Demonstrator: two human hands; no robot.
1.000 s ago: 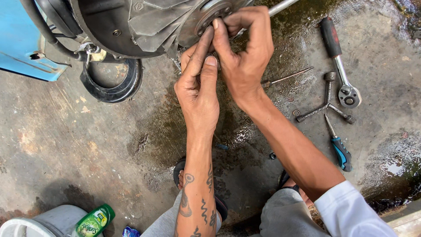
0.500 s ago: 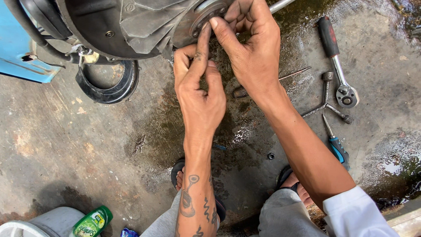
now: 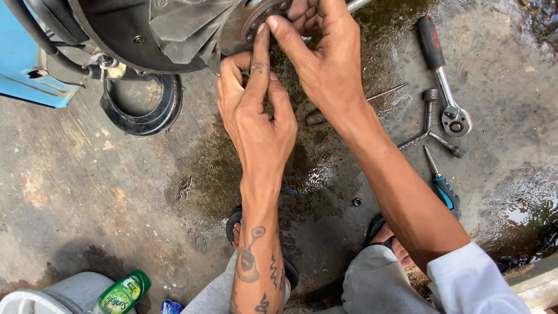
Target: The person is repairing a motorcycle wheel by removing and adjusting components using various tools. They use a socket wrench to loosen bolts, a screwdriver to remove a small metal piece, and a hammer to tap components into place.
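Metal hub (image 3: 256,20) on the underside of a dark scooter casing (image 3: 157,29), at the top of the frame, is where both hands meet. The left hand (image 3: 256,116) reaches up with its forefinger stretched to the hub's rim and the other fingers curled in; whether it pinches a small part cannot be told. The right hand (image 3: 325,58) cups the hub from the other side, thumb pressed toward the left forefinger, what its fingers grip hidden behind the disc. By the look of it, a small fitting on the hub is being worked by fingertip, a step that calls for a fine, steady pinch rather than force. On the wet, oil-stained concrete floor (image 3: 87,192) lie a red-handled ratchet (image 3: 442,75), a three-way socket wrench (image 3: 430,125) and a blue-handled screwdriver (image 3: 442,186) to the right, well apart from the hands. A black rubber ring (image 3: 142,119) sits under the casing at left, and a green bottle (image 3: 122,293) leans beside a grey bucket (image 3: 52,296).
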